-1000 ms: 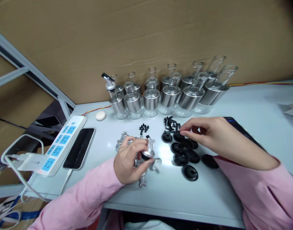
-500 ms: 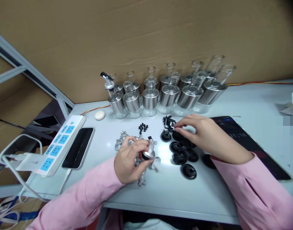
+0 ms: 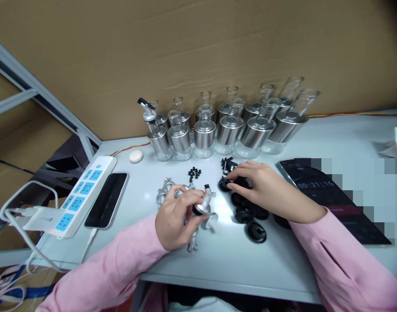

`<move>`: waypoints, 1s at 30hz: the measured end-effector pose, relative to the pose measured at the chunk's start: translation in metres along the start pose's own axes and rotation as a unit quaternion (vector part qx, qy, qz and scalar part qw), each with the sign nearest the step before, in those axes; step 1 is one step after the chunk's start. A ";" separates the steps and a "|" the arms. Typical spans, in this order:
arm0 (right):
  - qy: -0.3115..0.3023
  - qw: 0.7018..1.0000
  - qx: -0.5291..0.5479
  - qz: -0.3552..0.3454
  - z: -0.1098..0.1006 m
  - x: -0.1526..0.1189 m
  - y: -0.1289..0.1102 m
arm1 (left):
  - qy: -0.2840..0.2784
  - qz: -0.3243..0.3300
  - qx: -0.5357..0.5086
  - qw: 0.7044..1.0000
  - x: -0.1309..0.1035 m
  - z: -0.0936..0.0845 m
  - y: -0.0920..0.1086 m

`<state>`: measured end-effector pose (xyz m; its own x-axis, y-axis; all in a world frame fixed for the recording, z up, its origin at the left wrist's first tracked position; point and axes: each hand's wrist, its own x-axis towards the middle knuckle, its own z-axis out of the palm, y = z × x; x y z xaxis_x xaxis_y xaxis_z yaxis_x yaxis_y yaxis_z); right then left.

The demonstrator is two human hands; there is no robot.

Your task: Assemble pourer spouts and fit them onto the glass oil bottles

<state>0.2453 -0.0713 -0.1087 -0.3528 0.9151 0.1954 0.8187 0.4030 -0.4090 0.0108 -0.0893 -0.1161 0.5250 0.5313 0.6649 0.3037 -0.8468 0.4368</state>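
Observation:
My left hand (image 3: 177,219) is closed around a silver bottle pourer spout (image 3: 205,203) with a small black tip and a dark underside. More silver spouts (image 3: 162,195) lie beneath and beside that hand. My right hand (image 3: 260,188) reaches over a group of black round stoppers (image 3: 256,232), thumb and index finger nearly together. Their tips are at one black stopper (image 3: 223,185); a small dark piece may be between them, but it blends into the black behind. Small black levers (image 3: 229,164) lie just beyond, and tiny black caps (image 3: 194,173) are heaped to their left.
Glass bottles with steel sleeves (image 3: 205,133) stand in rows at the back; the left one carries a pourer (image 3: 149,113). On the left are a power strip (image 3: 78,197), a phone (image 3: 106,200) and a white round object (image 3: 135,156). A tablet-like timer (image 3: 331,203) lies right.
My right hand has moved left and slightly toward me, from the levers to the black stopper. My left hand still holds the spout, now turned slightly more upright.

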 end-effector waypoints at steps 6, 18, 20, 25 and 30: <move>0.021 0.998 -0.060 0.019 0.002 0.000 0.002 | -0.016 -0.006 -0.015 1.000 0.001 -0.001 0.003; 0.003 0.987 -0.159 0.040 0.000 0.006 -0.012 | -0.025 0.002 -0.015 1.000 0.002 0.003 0.008; -0.013 0.986 -0.157 0.046 0.000 0.008 -0.015 | -0.030 -0.001 -0.013 0.999 0.002 0.002 0.008; -0.030 0.986 -0.152 0.059 0.004 0.012 -0.012 | -0.033 0.004 -0.007 0.999 0.004 0.003 0.011; -0.015 0.989 -0.146 0.028 0.006 0.013 -0.007 | -0.020 0.026 0.015 0.999 0.010 0.005 0.010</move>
<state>0.2324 -0.0623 -0.1090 -0.3131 0.9374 0.1525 0.9316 0.3344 -0.1423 0.0231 -0.0930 -0.1083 0.5719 0.4851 0.6615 0.2989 -0.8742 0.3826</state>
